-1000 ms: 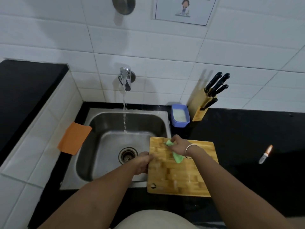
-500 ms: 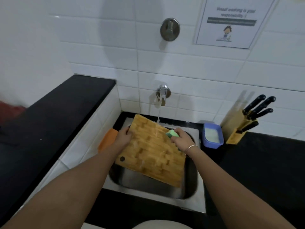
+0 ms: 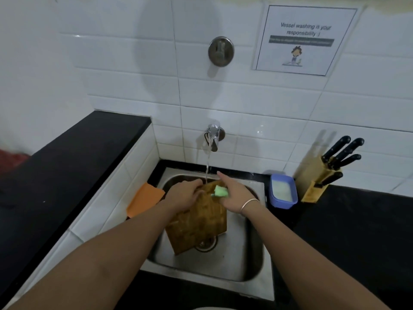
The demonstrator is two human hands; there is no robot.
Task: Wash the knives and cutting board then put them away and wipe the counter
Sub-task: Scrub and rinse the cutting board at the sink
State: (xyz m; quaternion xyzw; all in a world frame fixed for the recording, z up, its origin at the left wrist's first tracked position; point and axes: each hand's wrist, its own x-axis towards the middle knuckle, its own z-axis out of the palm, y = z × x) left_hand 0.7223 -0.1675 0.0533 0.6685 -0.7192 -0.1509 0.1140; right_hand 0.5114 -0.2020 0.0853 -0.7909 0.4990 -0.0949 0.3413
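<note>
Steel sink [image 3: 252, 260], wet dark wooden cutting board [image 3: 199, 222] tilted inside

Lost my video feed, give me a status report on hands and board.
Left hand grips cutting board top edge. Right hand holds green sponge against it. Board tilted in sink, tap running. Nothing in the way.

An orange cloth [image 3: 145, 199] is seen draped left of the tap [image 3: 213, 137]. A blue tub [image 3: 283, 191] is set to its right. A printed notice [image 3: 304, 40] is fixed above, right of it.
</note>
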